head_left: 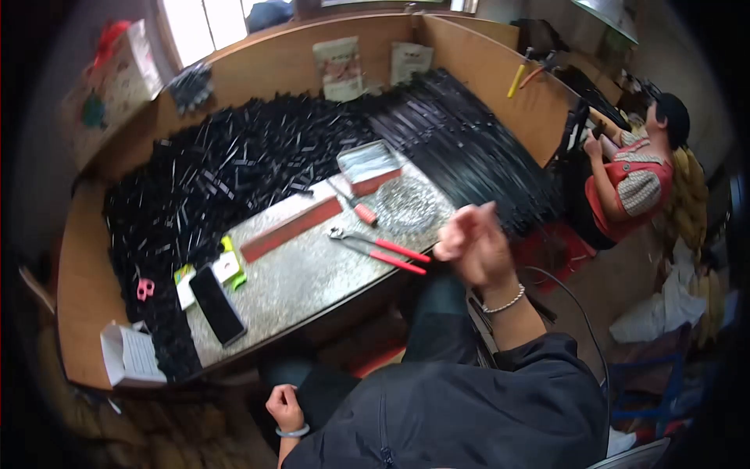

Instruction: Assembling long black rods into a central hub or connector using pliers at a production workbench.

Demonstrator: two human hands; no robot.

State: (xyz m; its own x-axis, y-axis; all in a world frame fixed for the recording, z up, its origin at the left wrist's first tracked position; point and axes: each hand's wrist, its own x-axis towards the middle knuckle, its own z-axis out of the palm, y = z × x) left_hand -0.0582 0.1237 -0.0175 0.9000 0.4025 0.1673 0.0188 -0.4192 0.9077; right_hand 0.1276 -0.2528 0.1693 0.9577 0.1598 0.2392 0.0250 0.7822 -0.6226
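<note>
My right hand is raised beyond the worktop's front right corner, a beaded bracelet on its wrist. Its fingers are half bent and apart, somewhat blurred, and I see nothing held in them. Low by my lap, my left hand is curled closed, a pale bangle round the wrist; nothing shows in it. Closest to the right hand lie red-handled pliers on the grey worktop. Behind them are a slim tool with a red grip, a spread of small shiny metal pieces and a red-sided open box.
Short black strips are heaped at the left and back; long black strips lie in rows at the right. A phone, pink scissors and a white box sit left. Another person sits at the right beyond a wooden partition.
</note>
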